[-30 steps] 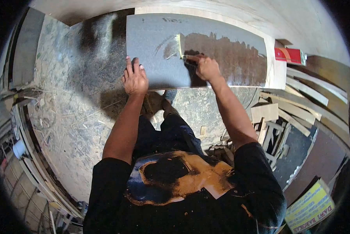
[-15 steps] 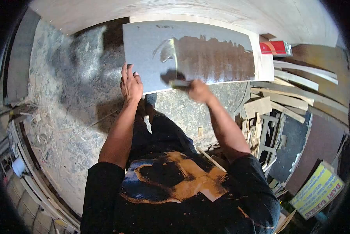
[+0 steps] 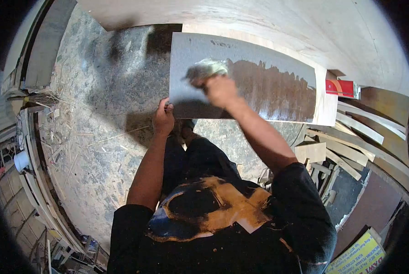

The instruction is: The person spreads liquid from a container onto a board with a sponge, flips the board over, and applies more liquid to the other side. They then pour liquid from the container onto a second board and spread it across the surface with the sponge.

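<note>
At upper centre, our right hand (image 3: 220, 90) grips a blurred brush (image 3: 206, 69) on the grey flat board (image 3: 190, 55); the right side is coated brown, the left bare. Our left hand (image 3: 163, 119) clasps its edge.

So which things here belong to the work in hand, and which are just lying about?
In use: grey sheet, its brown coated area, spreader, right hand, left hand.
Lying about: red box, wood offcuts, yellow printed bag, white cup.
</note>
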{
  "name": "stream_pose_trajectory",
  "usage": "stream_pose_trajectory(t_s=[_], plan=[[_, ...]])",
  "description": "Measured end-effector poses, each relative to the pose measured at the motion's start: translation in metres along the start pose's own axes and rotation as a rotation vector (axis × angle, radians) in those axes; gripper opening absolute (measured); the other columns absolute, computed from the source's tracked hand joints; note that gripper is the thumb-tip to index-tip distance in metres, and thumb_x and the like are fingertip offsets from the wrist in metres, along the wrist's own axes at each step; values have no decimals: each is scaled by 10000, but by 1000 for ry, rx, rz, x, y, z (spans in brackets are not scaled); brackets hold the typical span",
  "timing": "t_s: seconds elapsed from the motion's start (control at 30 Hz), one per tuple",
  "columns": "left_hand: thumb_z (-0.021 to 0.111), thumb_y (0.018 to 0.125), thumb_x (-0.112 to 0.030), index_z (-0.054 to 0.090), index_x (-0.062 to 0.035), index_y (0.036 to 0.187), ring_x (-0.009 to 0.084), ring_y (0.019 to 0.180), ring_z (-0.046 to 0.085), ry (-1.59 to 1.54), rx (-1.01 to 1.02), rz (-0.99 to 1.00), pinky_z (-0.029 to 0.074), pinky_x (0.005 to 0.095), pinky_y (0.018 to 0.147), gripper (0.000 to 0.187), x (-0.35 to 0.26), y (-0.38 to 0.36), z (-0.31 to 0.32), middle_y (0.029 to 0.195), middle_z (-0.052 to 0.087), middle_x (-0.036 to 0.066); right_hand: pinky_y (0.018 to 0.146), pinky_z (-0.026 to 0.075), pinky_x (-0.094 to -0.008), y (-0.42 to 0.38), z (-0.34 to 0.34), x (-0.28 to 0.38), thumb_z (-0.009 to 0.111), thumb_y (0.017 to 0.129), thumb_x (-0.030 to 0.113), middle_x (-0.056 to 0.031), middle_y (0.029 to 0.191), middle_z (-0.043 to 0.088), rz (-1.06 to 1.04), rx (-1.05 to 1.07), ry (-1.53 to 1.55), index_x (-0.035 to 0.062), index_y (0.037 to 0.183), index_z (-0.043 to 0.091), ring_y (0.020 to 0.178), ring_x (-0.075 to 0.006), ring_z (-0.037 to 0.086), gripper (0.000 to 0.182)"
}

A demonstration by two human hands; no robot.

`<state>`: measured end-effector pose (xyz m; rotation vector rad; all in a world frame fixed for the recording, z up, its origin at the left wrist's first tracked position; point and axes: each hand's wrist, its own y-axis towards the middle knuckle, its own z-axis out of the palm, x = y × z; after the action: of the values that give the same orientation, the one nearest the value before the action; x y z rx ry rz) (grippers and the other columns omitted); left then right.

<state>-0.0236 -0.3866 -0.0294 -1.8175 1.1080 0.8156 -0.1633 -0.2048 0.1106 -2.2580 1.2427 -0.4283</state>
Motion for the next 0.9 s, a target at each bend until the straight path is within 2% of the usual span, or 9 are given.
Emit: stream_pose_trajectory(t_s=[0.03,0.07,0.13,0.4,0.67,0.73,0.77,0.8,0.9], plan=[[449,941,-486,522,-141,1245,306,839,645,-11,8,-4,485,417,756,466,-1,-1,-2,938,663,123,897,455,-445,6,-9,-23,493,838,198,-171,1020,649,123,-99,2,22,1009,644,930,-299,647,288],[449,941,-486,522,-141,1245,306,839,645,-3,7,-10,485,417,756,466,0,-2,-3,938,663,123,824,513,-424,35,11,-59,604,765,231,-135,921,675,201,-245,-30,200,1127,650,880,-266,655,366],[493,934,-452,542,-130,1221,286,817,648,34,-14,-15,489,401,736,433,0,-1,-1,901,663,125,848,502,-445,55,6,-101,572,798,219,-138,997,672,189,-311,37,292,1234,585,906,-291,658,442],[547,918,-284,571,-100,1172,240,771,643,-31,25,38,489,371,720,315,-3,1,-8,808,655,111,861,497,-452,14,74,-67,547,806,232,-157,1116,629,283,-72,18,267,1271,537,997,-334,622,466],[535,952,-208,545,-66,1202,137,759,558,-5,131,112,455,286,729,287,21,17,-16,869,619,58,896,471,-423,-82,126,15,477,800,140,-45,1153,639,253,-366,254,296,1177,624,980,-263,639,434],[525,957,-203,536,-73,1241,115,711,532,49,192,88,451,277,681,313,4,15,-29,852,601,32,904,463,-415,-99,120,34,471,799,128,-45,1182,626,261,-316,330,313,1167,632,978,-258,640,442],[528,945,-211,548,-112,1245,194,810,587,52,212,45,464,324,749,317,3,16,-30,918,633,98,902,470,-419,-103,119,40,478,792,120,-43,1147,643,277,-229,329,315,1160,638,991,-259,638,447],[530,933,-218,559,-151,1249,272,909,643,56,234,-3,476,371,816,325,5,14,-32,983,664,165,903,477,-427,-103,116,43,479,779,106,-64,1097,663,301,136,282,316,1157,638,998,-264,636,461],[556,914,-151,517,-159,1296,221,773,597,-39,310,-10,475,349,749,384,6,8,-35,887,636,151,909,484,-418,-112,105,40,486,733,99,-125,1036,675,135,102,487,267,1162,647,966,-308,643,488]])
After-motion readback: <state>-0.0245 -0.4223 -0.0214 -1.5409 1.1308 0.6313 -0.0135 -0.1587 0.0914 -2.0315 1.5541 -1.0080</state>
